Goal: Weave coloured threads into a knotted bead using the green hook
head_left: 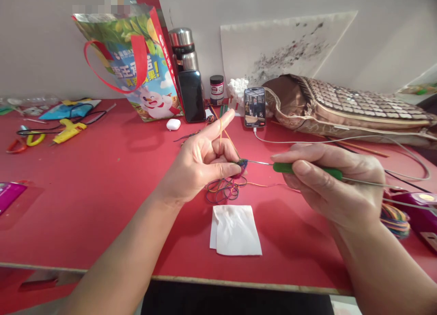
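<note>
Between thumb and fingers, my left hand [201, 162] pinches a small multicoloured crochet piece [243, 165]. Its index finger points up with orange yarn [221, 133] looped round it. My right hand [337, 178] is closed round the green handle of a crochet hook [283, 168]. The hook's thin metal shaft reaches left to the crochet piece; its tip is hidden there. Below the left hand, loose multicoloured yarn [223, 190] lies tangled on the red table [119, 205]. A folded white tissue [237, 233] lies nearer me.
At the back stand a printed shopping bag [136, 69], a steel flask [182, 42], a dark phone [191, 96], a jar [216, 89] and a lit phone [254, 106] on a cable. A yellow glue gun [70, 130] lies left, a yarn ball [394, 220] right.
</note>
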Demonstrator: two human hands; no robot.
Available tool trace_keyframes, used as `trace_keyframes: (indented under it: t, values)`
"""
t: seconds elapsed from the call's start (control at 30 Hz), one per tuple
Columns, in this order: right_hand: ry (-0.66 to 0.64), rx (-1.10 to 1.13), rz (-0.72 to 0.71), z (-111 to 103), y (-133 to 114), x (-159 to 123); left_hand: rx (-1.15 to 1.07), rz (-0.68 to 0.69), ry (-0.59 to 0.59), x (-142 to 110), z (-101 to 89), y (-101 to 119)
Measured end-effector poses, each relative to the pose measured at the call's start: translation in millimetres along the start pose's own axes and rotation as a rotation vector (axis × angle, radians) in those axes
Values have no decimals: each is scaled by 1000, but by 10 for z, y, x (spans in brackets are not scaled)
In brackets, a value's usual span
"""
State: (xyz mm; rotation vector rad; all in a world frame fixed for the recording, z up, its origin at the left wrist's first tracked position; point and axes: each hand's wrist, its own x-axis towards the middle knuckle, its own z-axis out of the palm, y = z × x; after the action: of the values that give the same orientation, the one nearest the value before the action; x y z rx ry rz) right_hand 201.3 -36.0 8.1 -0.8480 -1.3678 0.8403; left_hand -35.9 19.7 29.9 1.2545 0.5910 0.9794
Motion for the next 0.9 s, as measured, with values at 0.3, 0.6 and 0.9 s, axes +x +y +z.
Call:
trace_keyframes:
  t: [0.3, 0.6, 0.9]
  values:
    - [-39, -21, 7, -69, -52, 22, -21, -85, -65, 1, -14, -7]
    - [-72, 41, 74, -100, -93, 65, -50, -175, -158, 0, -27, 4]
    - [-133, 196, 166, -73, -96, 165, -52, -154, -217, 5, -45, -23]
